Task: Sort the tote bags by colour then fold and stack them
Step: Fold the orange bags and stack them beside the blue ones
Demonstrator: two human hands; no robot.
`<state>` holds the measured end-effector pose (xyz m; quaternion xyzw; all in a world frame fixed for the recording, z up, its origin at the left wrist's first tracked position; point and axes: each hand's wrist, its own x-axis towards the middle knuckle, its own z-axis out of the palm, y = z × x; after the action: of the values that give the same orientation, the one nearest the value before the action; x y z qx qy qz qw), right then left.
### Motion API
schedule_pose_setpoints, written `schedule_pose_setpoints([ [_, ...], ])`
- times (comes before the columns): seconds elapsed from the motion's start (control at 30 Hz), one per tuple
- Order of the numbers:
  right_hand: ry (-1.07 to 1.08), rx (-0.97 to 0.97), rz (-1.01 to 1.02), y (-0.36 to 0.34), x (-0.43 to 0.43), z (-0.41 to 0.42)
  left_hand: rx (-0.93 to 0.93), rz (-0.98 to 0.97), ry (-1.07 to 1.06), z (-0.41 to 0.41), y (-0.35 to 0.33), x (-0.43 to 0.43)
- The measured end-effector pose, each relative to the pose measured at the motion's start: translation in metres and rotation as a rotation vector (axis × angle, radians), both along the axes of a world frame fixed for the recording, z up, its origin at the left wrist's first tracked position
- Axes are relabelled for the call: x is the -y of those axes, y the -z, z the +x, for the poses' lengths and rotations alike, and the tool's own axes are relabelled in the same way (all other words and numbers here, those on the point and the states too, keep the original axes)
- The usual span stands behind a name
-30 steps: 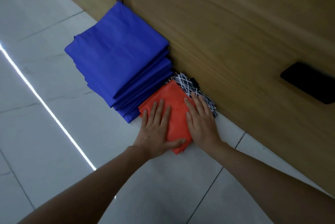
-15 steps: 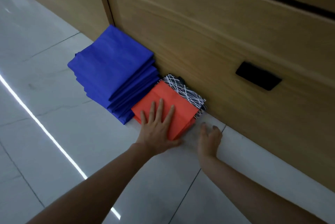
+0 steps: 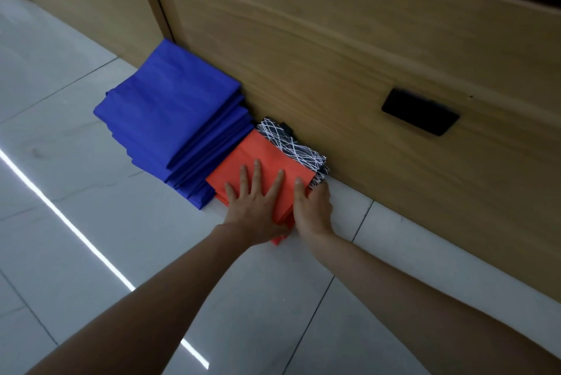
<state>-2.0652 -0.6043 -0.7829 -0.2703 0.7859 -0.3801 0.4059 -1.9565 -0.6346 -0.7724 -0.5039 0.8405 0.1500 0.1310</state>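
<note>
Orange folded bag (image 3: 258, 151) lies on the tiled floor (image 3: 91, 223) against the wooden cabinet (image 3: 334, 56). It sits just right of the blue bag stack (image 3: 173, 113) and partly covers a black-and-white patterned bag (image 3: 291, 141). Left hand (image 3: 258, 207) presses flat on the orange folded bag, fingers straight and spread. Right hand (image 3: 314, 210) grips its right edge, fingers curled round the side.

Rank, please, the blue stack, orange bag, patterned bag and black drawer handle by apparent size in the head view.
1. blue stack
2. orange bag
3. patterned bag and black drawer handle look alike; the bag is mostly hidden under the orange one.
</note>
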Motion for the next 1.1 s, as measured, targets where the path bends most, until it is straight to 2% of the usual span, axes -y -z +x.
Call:
schedule_pose_setpoints([
  [0.07, 0.028, -0.049, 0.044, 0.001, 0.011, -0.005, -0.054, 0.033, -0.015, 0.000, 0.000, 0.000],
  [0.17, 0.124, 0.025, 0.068, 0.001, 0.020, -0.003, -0.190, 0.020, -0.076, 0.009, -0.006, 0.003],
  [0.27, 0.228, 0.115, -0.021, 0.003, 0.021, 0.003, -0.264, -0.125, -0.109, 0.023, -0.010, 0.006],
  [0.37, 0.262, 0.039, -0.163, -0.007, 0.016, 0.005, -0.276, -0.163, -0.116, 0.029, -0.011, 0.006],
  [0.43, 0.198, -0.026, -0.259, -0.015, 0.009, 0.001, -0.291, -0.149, -0.112, 0.030, -0.012, 0.004],
  [0.57, 0.025, -0.190, -0.296, -0.017, 0.000, -0.004, -0.325, -0.171, -0.091, 0.033, -0.015, 0.003],
  [0.7, -0.137, -0.129, -0.253, -0.025, 0.004, -0.001, -0.256, -0.035, 0.017, 0.028, -0.016, 0.002],
  [0.83, -0.119, -0.072, -0.254, -0.034, 0.006, 0.000, -0.199, 0.003, 0.041, 0.025, -0.011, 0.002],
  [0.93, -0.124, -0.247, -0.221, -0.030, -0.001, -0.005, -0.185, -0.006, 0.079, 0.023, -0.012, 0.003],
  [1.03, -0.268, -0.499, -0.269, -0.026, -0.012, -0.011, -0.186, -0.025, 0.095, 0.020, -0.016, 0.006],
  [1.1, -0.345, -0.565, -0.297, -0.026, -0.016, -0.013, -0.210, -0.035, 0.085, 0.019, -0.020, 0.007],
])
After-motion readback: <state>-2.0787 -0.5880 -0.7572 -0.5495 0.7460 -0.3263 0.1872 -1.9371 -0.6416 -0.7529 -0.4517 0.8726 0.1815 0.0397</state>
